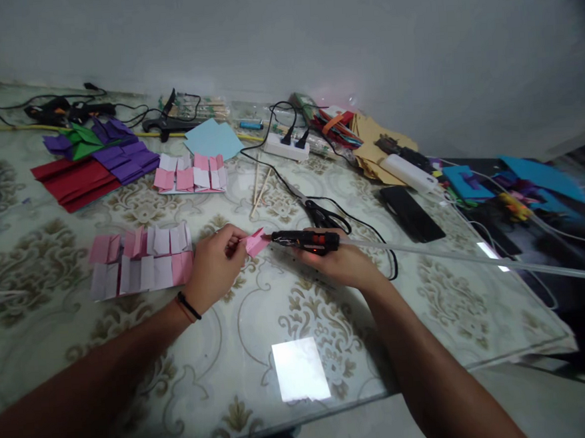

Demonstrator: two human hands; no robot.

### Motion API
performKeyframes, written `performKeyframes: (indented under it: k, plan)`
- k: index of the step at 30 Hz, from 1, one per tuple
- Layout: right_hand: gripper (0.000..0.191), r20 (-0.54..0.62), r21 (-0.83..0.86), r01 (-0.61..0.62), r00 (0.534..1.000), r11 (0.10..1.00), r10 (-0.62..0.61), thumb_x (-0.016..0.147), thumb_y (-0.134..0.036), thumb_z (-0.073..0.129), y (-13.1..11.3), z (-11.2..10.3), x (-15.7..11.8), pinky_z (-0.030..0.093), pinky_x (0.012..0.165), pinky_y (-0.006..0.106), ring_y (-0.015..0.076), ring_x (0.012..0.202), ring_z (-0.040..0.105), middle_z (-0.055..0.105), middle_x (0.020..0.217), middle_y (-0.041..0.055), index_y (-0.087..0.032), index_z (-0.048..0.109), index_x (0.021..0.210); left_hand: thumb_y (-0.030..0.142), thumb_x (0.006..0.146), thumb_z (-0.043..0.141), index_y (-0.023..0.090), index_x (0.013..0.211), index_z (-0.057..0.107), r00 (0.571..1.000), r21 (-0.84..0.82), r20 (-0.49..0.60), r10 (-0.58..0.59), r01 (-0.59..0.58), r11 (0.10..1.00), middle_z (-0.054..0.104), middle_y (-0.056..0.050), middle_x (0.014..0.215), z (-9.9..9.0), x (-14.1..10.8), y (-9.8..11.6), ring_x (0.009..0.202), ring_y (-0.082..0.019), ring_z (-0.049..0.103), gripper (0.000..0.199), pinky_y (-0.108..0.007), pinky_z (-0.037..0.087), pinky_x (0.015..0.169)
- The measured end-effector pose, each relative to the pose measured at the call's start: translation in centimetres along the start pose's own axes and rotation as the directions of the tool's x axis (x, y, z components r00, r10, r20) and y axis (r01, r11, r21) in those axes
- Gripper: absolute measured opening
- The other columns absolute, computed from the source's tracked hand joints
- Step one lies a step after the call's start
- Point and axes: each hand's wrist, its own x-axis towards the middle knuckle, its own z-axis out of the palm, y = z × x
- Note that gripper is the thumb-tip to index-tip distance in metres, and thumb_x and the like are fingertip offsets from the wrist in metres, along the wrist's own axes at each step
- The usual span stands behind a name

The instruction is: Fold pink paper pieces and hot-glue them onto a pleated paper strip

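Pinched in the fingers of my left hand point(219, 263) is a small folded pink paper piece point(257, 243), held just above the table. My right hand point(339, 259) grips a black hot glue gun point(306, 239) with a small orange light. Its nozzle points left and meets or nearly meets the paper's right edge; I cannot tell if they touch. A long clear glue stick point(465, 257) sticks out of the gun's back to the right. Left of my left hand lies a panel of folded pink and white paper pieces point(142, 259).
Behind lie a smaller pink and white panel point(189, 174), red folded paper point(75, 182), purple folded paper point(126, 158) and light blue sheets point(213, 140). Black scissors point(326, 216), a white power strip point(287, 147), a phone point(412, 214) and a cord surround the right hand.
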Motion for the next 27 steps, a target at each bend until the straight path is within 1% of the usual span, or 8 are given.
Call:
performKeyframes:
  k: [5,9,12,15,18,20,24,27]
  plan:
    - [0.027,0.009,-0.012,0.021,1.000,1.000,-0.021,0.085,-0.043,0.064,0.3,-0.1,0.2,0.047,0.063,0.022,0.0146,0.069,0.062,0.073,0.078,0.0025,-0.018,0.072,0.087,0.022,0.091,0.057,0.019,0.089,0.065,1.000,-0.008,-0.002,0.008,-0.008,1.000,0.068,0.002,0.069,0.0,0.0,0.1,0.066,-0.009,0.064,0.009,-0.018,0.047,0.063]
    - [0.034,0.004,-0.045,0.047,0.999,0.998,-0.047,0.087,-0.051,0.064,0.0,-0.5,0.1,0.043,0.061,0.022,0.0132,0.067,0.058,0.068,0.076,0.0022,-0.017,0.069,0.085,0.020,0.092,0.058,0.019,0.091,0.068,0.999,0.015,-0.005,0.040,-0.040,0.999,0.069,0.002,0.072,0.0,0.0,0.0,0.067,-0.009,0.064,0.011,-0.018,0.047,0.064]
    - [0.039,-0.016,-0.088,0.057,0.998,0.994,-0.058,0.089,-0.055,0.062,0.2,-1.0,0.1,0.040,0.060,0.023,0.0130,0.066,0.053,0.064,0.074,0.0018,-0.016,0.067,0.085,0.016,0.091,0.057,0.019,0.096,0.074,0.996,0.072,-0.005,0.090,-0.089,0.993,0.071,0.001,0.077,-0.1,0.1,0.1,0.068,-0.009,0.063,0.017,-0.019,0.047,0.065]
    - [0.033,-0.064,-0.162,0.064,0.995,0.985,-0.075,0.090,-0.049,0.061,1.0,-1.5,0.4,0.039,0.063,0.024,0.0144,0.068,0.053,0.063,0.074,0.0025,-0.016,0.067,0.088,0.012,0.092,0.057,0.020,0.100,0.079,0.985,0.124,0.011,0.169,-0.169,0.978,0.074,-0.001,0.083,-0.2,0.1,0.3,0.075,-0.010,0.066,0.025,-0.020,0.049,0.070]
    - [0.025,-0.073,-0.271,0.109,0.988,0.956,-0.133,0.086,-0.040,0.064,1.8,-1.7,0.8,0.042,0.070,0.026,0.0171,0.076,0.057,0.066,0.084,0.0059,-0.016,0.068,0.090,0.008,0.090,0.058,0.022,0.100,0.081,0.974,0.127,0.053,0.221,-0.226,0.966,0.077,-0.002,0.091,-0.2,0.1,0.2,0.084,-0.011,0.070,0.029,-0.022,0.053,0.078]
    - [0.021,-0.053,-0.315,0.130,0.987,0.940,-0.155,0.083,-0.030,0.065,2.4,-1.9,1.0,0.045,0.075,0.028,0.0193,0.083,0.061,0.067,0.093,0.0084,-0.015,0.070,0.096,0.006,0.088,0.057,0.023,0.099,0.082,0.969,0.134,0.088,0.229,-0.239,0.962,0.078,-0.002,0.094,-0.1,0.1,0.0,0.085,-0.012,0.071,0.032,-0.023,0.054,0.080]
    - [0.040,0.027,-0.298,0.214,0.976,0.930,-0.216,0.080,-0.019,0.064,3.1,-2.8,0.6,0.052,0.093,0.035,0.0235,0.103,0.065,0.069,0.116,0.0110,-0.017,0.069,0.119,0.005,0.084,0.057,0.023,0.097,0.083,0.965,0.161,0.142,0.220,-0.242,0.957,0.078,-0.002,0.096,0.1,0.1,-0.1,0.085,-0.012,0.071,0.034,-0.024,0.056,0.080]
    - [0.041,-0.019,-0.266,0.249,0.964,0.931,-0.264,0.084,-0.018,0.061,2.2,-3.4,-0.1,0.049,0.108,0.043,0.0261,0.120,0.063,0.065,0.131,0.0118,-0.020,0.068,0.124,0.006,0.082,0.057,0.023,0.096,0.083,0.961,0.161,0.186,0.205,-0.236,0.958,0.078,-0.002,0.098,0.0,-0.1,0.2,0.090,-0.013,0.071,0.034,-0.026,0.057,0.084]
